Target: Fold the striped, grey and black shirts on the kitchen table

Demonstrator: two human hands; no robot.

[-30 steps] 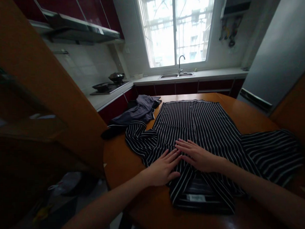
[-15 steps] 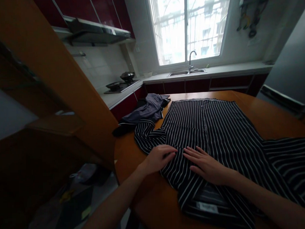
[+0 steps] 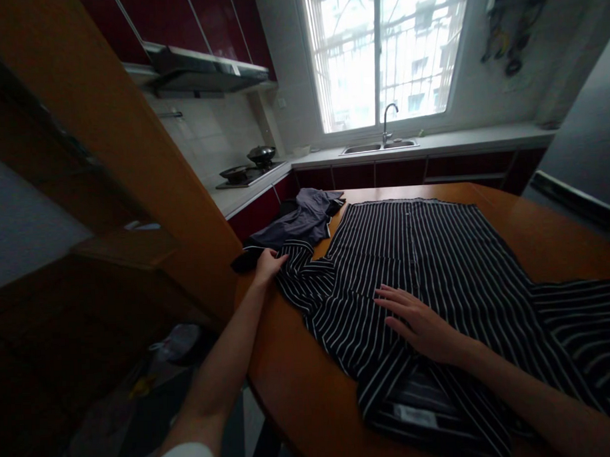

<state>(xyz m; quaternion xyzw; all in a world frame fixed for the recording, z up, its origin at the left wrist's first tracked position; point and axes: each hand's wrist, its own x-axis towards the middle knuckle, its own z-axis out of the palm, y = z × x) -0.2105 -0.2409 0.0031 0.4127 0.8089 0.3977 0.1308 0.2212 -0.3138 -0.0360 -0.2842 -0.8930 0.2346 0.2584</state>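
A black shirt with white stripes (image 3: pixel 436 250) lies spread over the wooden table, its collar with a pale label towards me. Its left-side sleeve (image 3: pixel 306 272) is bent and bunched, while the other sleeve (image 3: pixel 583 312) stretches out to the right. At the outer edge of the bunched sleeve, my left hand (image 3: pixel 269 266) is closed, thumb against fingers, with the cloth at its fingertips. My right hand (image 3: pixel 418 321) is open over the shirt front near the collar, fingers stretched out; whether the whole palm touches the cloth I cannot tell.
A crumpled grey and black garment (image 3: pixel 304 218) lies at the table's far left, beside the bunched sleeve. The round-ended wooden table (image 3: pixel 560 246) stands before a counter with a sink (image 3: pixel 367 148) and a stove (image 3: pixel 253 173). An orange-brown wooden post (image 3: pixel 184 213) rises on the left.
My left hand has moved left and away from me, from the shirt front to the outer edge of the bunched sleeve. My right hand has stayed nearly in place.
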